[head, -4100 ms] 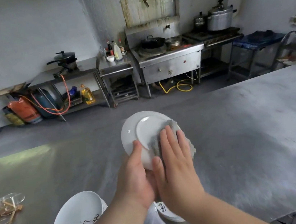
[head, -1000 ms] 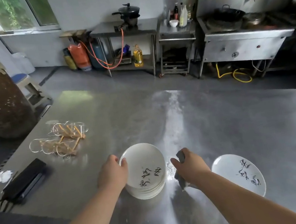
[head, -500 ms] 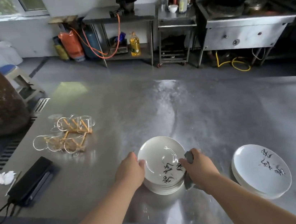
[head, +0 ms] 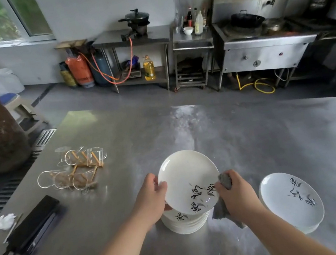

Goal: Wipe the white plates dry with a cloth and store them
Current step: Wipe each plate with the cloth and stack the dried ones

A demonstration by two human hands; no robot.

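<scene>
A white plate (head: 185,176) with black brush marks is tilted up above a stack of white plates (head: 184,223) near the steel table's front edge. My left hand (head: 154,197) grips this plate's left rim, thumb on its face. My right hand (head: 236,193) holds a grey cloth (head: 223,208) bunched at the plate's right rim; part of the cloth hangs below my palm. A second stack of white plates (head: 289,199) sits on the table to the right.
On the steel table (head: 239,139), a wooden rack with several clear glasses (head: 76,171) lies at the left. A black case (head: 32,225) and a crumpled tissue (head: 5,220) are at the front left. Stoves, shelves and gas cylinders line the far wall.
My left hand has lifted the top plate off the stack and tilted it up. My right hand with the cloth has come up to the plate's right rim.
</scene>
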